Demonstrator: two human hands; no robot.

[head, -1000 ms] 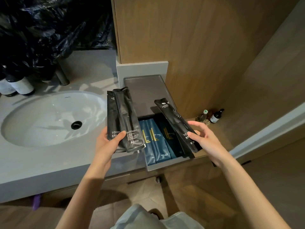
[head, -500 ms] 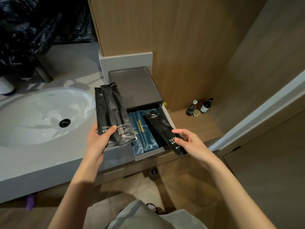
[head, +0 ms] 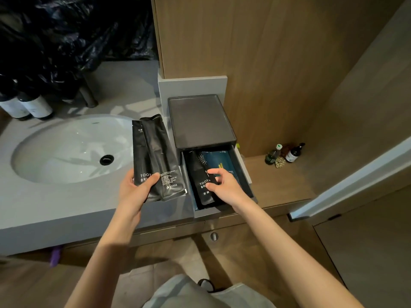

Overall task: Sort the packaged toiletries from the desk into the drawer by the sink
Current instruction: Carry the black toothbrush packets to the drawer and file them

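Note:
My left hand (head: 135,187) grips two black toothbrush packets (head: 155,158) upright over the grey counter, just left of the drawer. The dark drawer (head: 244,172) stands pulled out from a small black box (head: 200,121) beside the sink. A third black toothbrush packet (head: 201,178) lies in the drawer's left side, on top of blue packets (head: 219,161). My right hand (head: 224,185) is in the drawer, its thumb and fingertips on that packet.
A white oval sink (head: 66,150) is set in the grey counter (head: 55,207) at left. Two dark bottles (head: 29,107) and black plastic bags stand behind it. Small bottles (head: 287,153) sit on the wooden ledge at right. Wood panels rise behind.
My right hand has moved its packet from above the drawer's right front down into the drawer's left side. My left hand keeps the same hold on the two packets.

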